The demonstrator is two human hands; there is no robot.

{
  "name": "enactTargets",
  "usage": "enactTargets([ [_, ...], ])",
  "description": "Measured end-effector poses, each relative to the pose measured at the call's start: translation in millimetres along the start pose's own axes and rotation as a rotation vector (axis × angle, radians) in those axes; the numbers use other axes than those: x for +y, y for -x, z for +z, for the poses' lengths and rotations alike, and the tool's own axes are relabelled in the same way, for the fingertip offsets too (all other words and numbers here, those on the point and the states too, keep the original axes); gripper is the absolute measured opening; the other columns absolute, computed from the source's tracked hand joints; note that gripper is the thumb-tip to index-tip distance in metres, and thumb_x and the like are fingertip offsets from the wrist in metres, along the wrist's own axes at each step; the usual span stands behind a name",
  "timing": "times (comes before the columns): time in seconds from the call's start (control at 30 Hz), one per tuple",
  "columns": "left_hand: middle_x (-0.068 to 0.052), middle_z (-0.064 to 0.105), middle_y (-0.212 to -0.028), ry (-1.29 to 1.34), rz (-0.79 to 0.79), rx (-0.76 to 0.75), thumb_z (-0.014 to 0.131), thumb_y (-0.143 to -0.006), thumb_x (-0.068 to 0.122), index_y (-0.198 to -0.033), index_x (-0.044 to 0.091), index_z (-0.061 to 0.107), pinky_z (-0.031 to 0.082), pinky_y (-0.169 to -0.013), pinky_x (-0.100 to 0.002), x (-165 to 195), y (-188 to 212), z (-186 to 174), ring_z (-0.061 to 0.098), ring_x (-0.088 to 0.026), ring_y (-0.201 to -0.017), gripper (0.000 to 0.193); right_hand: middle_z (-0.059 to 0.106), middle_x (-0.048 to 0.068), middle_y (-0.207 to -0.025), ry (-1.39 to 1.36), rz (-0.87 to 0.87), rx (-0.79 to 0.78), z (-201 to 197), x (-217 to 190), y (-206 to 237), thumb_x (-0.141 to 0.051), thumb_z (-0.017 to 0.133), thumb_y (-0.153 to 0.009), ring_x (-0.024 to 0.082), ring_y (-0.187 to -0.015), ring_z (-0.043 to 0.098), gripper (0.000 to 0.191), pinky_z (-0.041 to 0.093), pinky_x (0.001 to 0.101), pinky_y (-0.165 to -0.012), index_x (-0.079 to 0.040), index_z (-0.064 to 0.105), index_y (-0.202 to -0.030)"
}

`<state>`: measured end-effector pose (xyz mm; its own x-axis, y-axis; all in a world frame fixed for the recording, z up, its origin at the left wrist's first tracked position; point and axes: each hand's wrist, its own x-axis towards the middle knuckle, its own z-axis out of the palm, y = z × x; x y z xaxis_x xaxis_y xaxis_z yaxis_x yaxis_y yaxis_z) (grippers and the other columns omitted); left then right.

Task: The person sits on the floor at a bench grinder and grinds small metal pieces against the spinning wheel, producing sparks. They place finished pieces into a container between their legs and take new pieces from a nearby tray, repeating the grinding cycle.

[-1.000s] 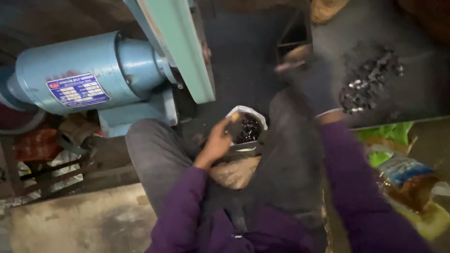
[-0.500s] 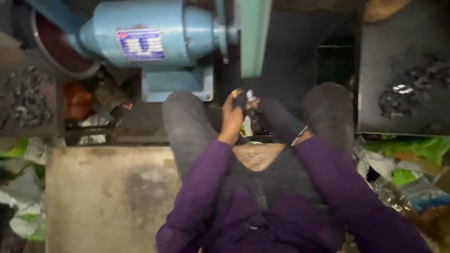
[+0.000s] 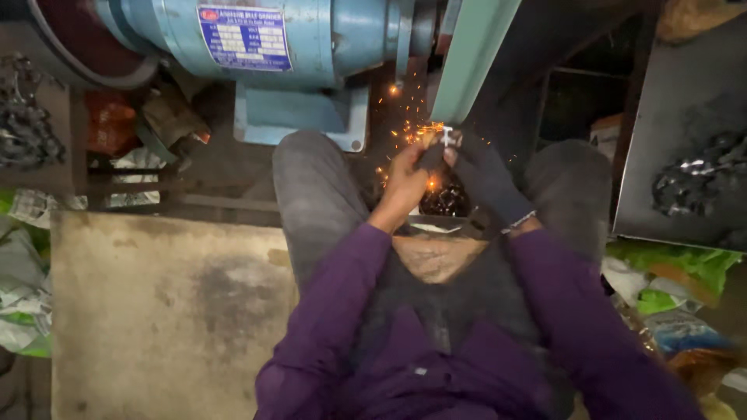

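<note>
From the head camera I see a rectangular blue label with a red oval mark on the pale blue motor housing, top left. My bare left hand and dark-gloved right hand meet between my knees, fingers pinched shut together on a small bright metal piece held against the green belt guard, with orange sparks scattering. The piece is mostly hidden by fingertips. A green wrapper lies lower right, crumpled packets lie far left, and dark metal parts on the grey tray are blurred and cut off.
</note>
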<state>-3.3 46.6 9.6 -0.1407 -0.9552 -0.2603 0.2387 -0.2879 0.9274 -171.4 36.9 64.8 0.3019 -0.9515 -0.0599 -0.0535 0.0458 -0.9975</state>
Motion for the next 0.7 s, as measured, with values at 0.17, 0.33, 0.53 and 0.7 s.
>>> enactTargets([
  [0.17,-0.012,0.069,-0.106,0.205,-0.102,-0.001,0.052,-0.106,0.001,-0.125,-0.006,0.068,0.048,-0.081,-0.027,21,-5,9,0.061,-0.016,-0.089,0.026,0.072,0.006,-0.098,0.052,0.245,0.110,19,-24,18,-0.018,0.064,-0.100,0.013,-0.080,0.062,0.031,0.052,0.0314,-0.071,-0.001,0.067,-0.126],
  [0.33,-0.013,0.069,-0.105,0.539,-0.277,-0.162,0.044,-0.104,0.010,-0.126,-0.002,0.064,0.057,-0.078,-0.041,29,-5,8,0.066,-0.022,-0.086,0.031,0.061,-0.002,-0.082,-1.208,0.603,-0.060,16,-13,11,-0.024,0.054,-0.107,0.008,-0.068,0.057,0.019,0.046,0.0220,-0.059,-0.007,0.062,-0.104],
  [0.53,-0.011,0.068,-0.105,0.697,-0.287,-0.227,0.041,-0.109,0.019,-0.123,-0.003,0.060,0.061,-0.082,-0.046,38,-12,8,0.067,-0.023,-0.090,0.033,0.055,-0.005,-0.077,-1.285,0.501,-0.081,9,21,-15,-0.027,0.055,-0.113,0.004,-0.059,0.049,0.023,0.039,0.0179,-0.051,-0.011,0.060,-0.098],
  [0.7,-0.007,0.072,-0.110,0.507,-0.241,-0.157,0.054,-0.103,0.004,-0.135,0.003,0.060,0.050,-0.077,-0.028,47,1,4,0.061,-0.012,-0.085,0.033,0.067,-0.001,-0.089,-0.660,0.524,0.117,15,2,5,-0.026,0.059,-0.102,0.010,-0.075,0.061,0.017,0.050,0.0250,-0.066,-0.012,0.065,-0.110],
])
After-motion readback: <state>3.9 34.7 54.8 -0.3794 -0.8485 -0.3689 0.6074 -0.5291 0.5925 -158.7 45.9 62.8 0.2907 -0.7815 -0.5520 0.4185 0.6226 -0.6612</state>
